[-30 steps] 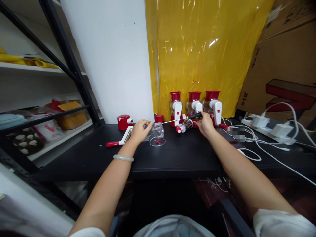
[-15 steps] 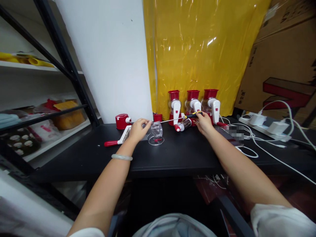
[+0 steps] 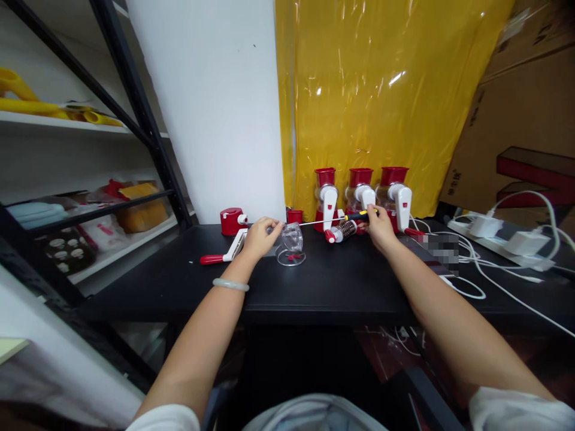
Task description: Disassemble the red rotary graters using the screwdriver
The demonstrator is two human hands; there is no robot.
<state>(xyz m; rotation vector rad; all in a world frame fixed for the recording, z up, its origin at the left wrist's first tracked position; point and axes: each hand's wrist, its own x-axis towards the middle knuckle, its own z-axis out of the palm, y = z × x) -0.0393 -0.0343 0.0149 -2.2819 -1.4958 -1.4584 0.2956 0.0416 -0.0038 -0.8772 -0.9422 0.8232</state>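
Your left hand [image 3: 259, 237] closes its fingers on the clear plastic housing [image 3: 291, 240] to steady it on the black table [image 3: 314, 287]. Just right of it, your right hand [image 3: 377, 224] grips the yellow-and-black-handled screwdriver [image 3: 341, 218], tip reaching the housing.

On the black table [image 3: 323, 287], the clear plastic housing [image 3: 292, 242] stands between the left hand [image 3: 259, 237] and the right hand [image 3: 378, 224], whose black-and-yellow screwdriver [image 3: 336, 219] reaches leftward above it. Left of the left hand lies the red-handled white crank [image 3: 223, 254], with the red round cap [image 3: 232, 220] behind it. Three red-and-white rotary graters [image 3: 362, 194] stand in a row at the back behind the right hand, a metal grater drum [image 3: 341, 230] lies before them, and white power strips with cables [image 3: 498, 236] lie far right.
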